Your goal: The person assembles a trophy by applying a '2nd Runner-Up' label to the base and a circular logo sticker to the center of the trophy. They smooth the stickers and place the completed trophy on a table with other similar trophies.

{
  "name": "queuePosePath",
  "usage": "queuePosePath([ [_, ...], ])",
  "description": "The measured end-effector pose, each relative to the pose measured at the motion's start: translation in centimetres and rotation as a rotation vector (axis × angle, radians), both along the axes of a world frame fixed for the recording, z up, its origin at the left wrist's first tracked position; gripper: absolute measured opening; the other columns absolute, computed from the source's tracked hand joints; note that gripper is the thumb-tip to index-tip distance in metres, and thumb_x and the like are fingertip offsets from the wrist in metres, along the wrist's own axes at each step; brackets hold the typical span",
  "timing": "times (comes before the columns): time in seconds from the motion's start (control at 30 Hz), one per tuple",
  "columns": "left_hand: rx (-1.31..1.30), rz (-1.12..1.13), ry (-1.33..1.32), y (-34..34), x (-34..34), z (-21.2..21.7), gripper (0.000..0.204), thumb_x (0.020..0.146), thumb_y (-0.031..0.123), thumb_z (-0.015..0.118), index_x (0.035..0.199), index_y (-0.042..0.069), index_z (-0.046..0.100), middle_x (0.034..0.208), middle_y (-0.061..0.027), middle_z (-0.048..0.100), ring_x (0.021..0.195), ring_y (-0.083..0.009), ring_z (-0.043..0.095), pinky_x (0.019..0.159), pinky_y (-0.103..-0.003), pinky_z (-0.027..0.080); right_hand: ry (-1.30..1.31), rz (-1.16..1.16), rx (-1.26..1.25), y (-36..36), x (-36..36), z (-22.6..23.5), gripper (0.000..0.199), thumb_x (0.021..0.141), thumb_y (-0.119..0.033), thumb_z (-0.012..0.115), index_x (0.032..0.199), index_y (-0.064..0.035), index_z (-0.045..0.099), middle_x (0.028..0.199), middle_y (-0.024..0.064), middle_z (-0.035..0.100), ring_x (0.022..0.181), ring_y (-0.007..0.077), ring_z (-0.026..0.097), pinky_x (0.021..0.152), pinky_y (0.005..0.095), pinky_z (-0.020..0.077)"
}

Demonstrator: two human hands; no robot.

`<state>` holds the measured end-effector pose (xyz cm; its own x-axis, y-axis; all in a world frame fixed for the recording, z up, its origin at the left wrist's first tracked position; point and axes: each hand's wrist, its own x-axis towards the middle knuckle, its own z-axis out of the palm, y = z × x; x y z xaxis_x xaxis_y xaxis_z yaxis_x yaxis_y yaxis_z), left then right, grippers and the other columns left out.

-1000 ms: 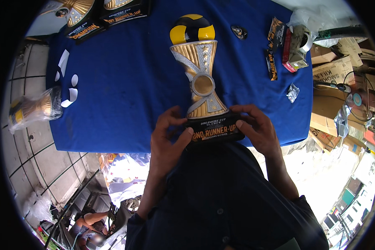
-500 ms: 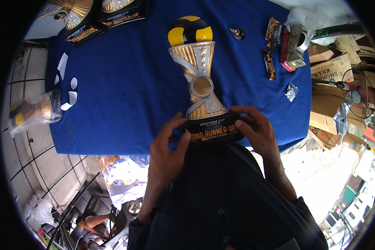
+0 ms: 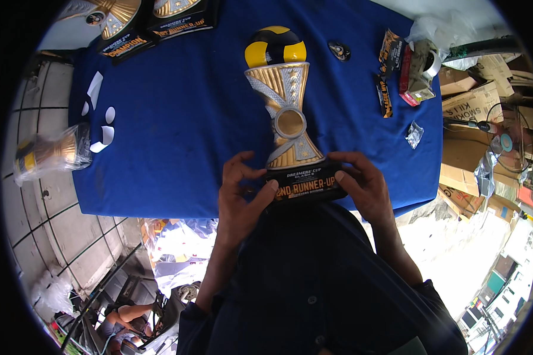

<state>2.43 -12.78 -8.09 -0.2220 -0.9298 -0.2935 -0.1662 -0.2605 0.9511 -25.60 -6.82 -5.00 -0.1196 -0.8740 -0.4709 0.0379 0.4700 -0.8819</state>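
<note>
Head view shows the trophy lying on the blue table cloth, with its yellow and black ball top pointing to 12 o'clock and its black base close to the person's body. The left hand holds the base from 9 o'clock, and the thumb presses on the label plate on the front of the base. The right hand holds the other end of the base from 3 o'clock. Both hands are clamped on the base, one at each side.

Compared with a second ago, very little is different. The trophy sits in the same spot and the hands hold the same ends. Only the left thumb has slid a bit more onto the plate. So it looks like the person is pressing the plate down flat, and this step is close to done.

Two more trophy bases lie far off at 11 o'clock. A wrapped trophy lies at 9 o'clock. Small label strips lie at 1 o'clock.
</note>
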Motion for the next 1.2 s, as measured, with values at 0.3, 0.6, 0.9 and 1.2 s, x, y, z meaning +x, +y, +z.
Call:
queuePosePath([
  [0.3,-0.063,0.082,-0.176,-0.5,-2.1,0.8,0.033,0.091,0.023,0.096,0.102,0.003,0.072,0.147,-0.0224,0.06,0.137,-0.0319,0.065,0.089,-0.041,0.058,-0.03,-0.02,0.01,0.0,0.0,0.3,0.034,0.111,-0.008,0.071,0.143,0.0,0.07,0.129,0.0124,0.08,0.126,0.0206,0.075,0.108,0.0364,0.0607],
  [0.6,-0.173,0.087,-0.309,0.4,-2.3,2.0,0.028,0.097,0.024,0.092,0.109,0.004,0.077,0.147,-0.0225,0.063,0.138,-0.0321,0.066,0.09,-0.04,0.057,-0.025,-0.023,-0.002,0.2,-0.3,-0.4,0.033,0.11,-0.01,0.072,0.142,0.0004,0.071,0.127,0.0135,0.08,0.127,0.0223,0.075,0.104,0.0349,0.0613],
  [0.9,-0.005,-0.031,-0.047,0.5,0.4,2.7,0.035,0.1,0.011,0.085,0.133,0.002,0.078,0.165,-0.0229,0.057,0.134,-0.0286,0.071,0.097,-0.038,0.062,0.014,-0.03,-0.011,0.2,-0.2,-0.6,0.033,0.11,-0.009,0.073,0.142,-0.0002,0.072,0.126,0.014,0.081,0.126,0.023,0.076,0.103,0.0351,0.0619],
  [1.2,-0.042,0.067,-0.053,0.1,-1.0,0.6,0.027,0.094,0.015,0.092,0.108,0.001,0.073,0.158,-0.0225,0.063,0.129,-0.0273,0.073,0.084,-0.037,0.06,0.058,-0.001,-0.049,0.2,0.3,-0.2,0.037,0.112,-0.004,0.065,0.149,0.0023,0.066,0.124,0.0179,0.082,0.113,0.016,0.076,0.1,0.0311,0.06],
])
